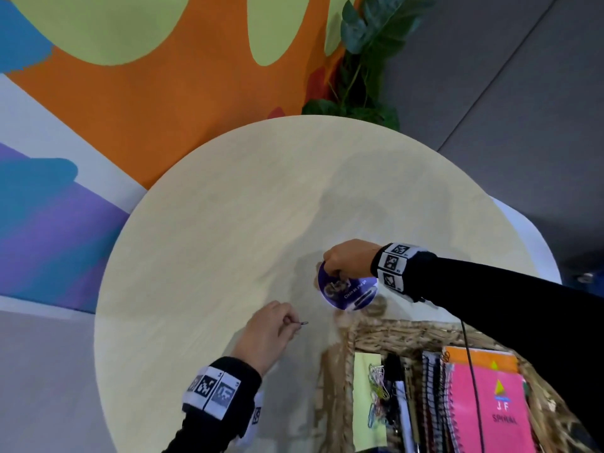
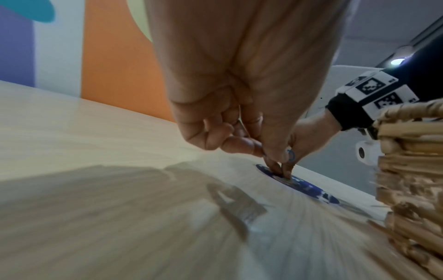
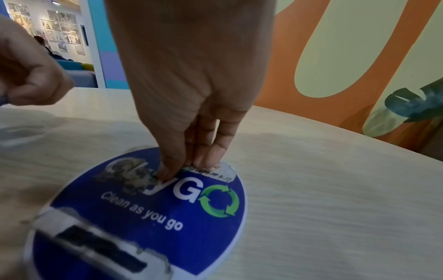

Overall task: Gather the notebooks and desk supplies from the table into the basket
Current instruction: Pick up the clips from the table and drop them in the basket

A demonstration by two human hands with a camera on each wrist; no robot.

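My left hand (image 1: 289, 322) hovers just above the round table (image 1: 228, 223) and pinches a small paper clip (image 1: 303, 322) between thumb and forefinger. The wrist view shows the clip (image 2: 291, 155) at my thumb tip. My right hand (image 1: 336, 273) points down with its fingertips (image 3: 203, 161) gathered on a worn blue round sticker (image 3: 167, 208) stuck to the table. Whether anything is between them is hidden. The wicker basket (image 1: 392, 328) stands at the near right and holds a pink spiral notebook (image 1: 490, 403), other spiral notebooks, a yellow pad (image 1: 367, 387) and loose paper clips (image 1: 377, 387).
The basket wall (image 2: 412, 151) rises close to the right of both hands. A leafy plant (image 1: 366, 60) stands behind the table's far edge against the painted wall. A black cable (image 1: 470, 371) hangs from my right sleeve across the basket.
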